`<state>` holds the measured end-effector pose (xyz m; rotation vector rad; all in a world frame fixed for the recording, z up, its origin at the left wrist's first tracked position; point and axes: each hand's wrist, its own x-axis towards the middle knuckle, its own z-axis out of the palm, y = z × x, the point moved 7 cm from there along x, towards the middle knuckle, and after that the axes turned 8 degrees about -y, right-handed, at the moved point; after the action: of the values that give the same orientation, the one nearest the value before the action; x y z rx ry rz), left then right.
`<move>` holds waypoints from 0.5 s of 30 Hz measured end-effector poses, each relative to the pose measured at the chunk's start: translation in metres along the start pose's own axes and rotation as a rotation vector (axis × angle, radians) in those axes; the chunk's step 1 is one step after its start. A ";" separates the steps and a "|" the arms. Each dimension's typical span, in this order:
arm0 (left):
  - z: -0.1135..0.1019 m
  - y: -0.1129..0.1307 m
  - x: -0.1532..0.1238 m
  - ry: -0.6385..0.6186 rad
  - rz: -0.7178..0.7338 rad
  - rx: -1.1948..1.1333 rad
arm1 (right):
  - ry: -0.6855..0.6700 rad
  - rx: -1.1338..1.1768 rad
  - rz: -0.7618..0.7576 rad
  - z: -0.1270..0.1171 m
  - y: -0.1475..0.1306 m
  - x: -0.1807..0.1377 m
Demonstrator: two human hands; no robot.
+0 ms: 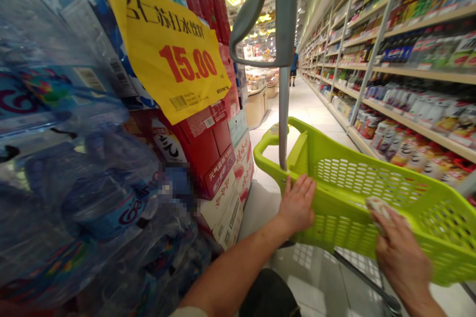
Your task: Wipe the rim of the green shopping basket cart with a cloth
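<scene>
A lime-green shopping cart (336, 228) with perforated plastic walls stands tilted in front of me. My left hand (297, 204) grips its side, fingertips over the upper edge near the grey upright pole (284, 119). Further right, my right hand (403, 252) presses a crumpled whitish cloth (381, 210) against the cart's rim. The thumb of that hand is partly hidden. On top of the pole sits a grey loop-shaped handle (266, 20), apart from both hands.
Plastic-wrapped bottles (100, 203) and stacked drink cartons (215, 158) rise close on my left, under a yellow price sign (171, 44). Long shelves of drinks (416, 84) line the right. A person in blue (294, 65) is far down the tiled aisle (288, 101).
</scene>
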<state>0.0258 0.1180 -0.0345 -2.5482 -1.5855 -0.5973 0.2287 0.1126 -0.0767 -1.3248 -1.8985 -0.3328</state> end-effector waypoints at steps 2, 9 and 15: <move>0.001 -0.003 0.002 -0.006 -0.005 0.018 | -0.002 -0.058 -0.020 0.010 -0.037 0.013; 0.002 -0.011 0.006 -0.037 0.009 0.075 | -0.096 -0.177 -0.052 0.012 0.025 0.007; 0.004 -0.009 0.012 -0.040 -0.025 0.132 | 0.022 -0.254 0.301 -0.022 0.085 -0.019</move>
<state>0.0239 0.1329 -0.0352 -2.4629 -1.6146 -0.4312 0.3159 0.1220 -0.0939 -1.7420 -1.6456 -0.4411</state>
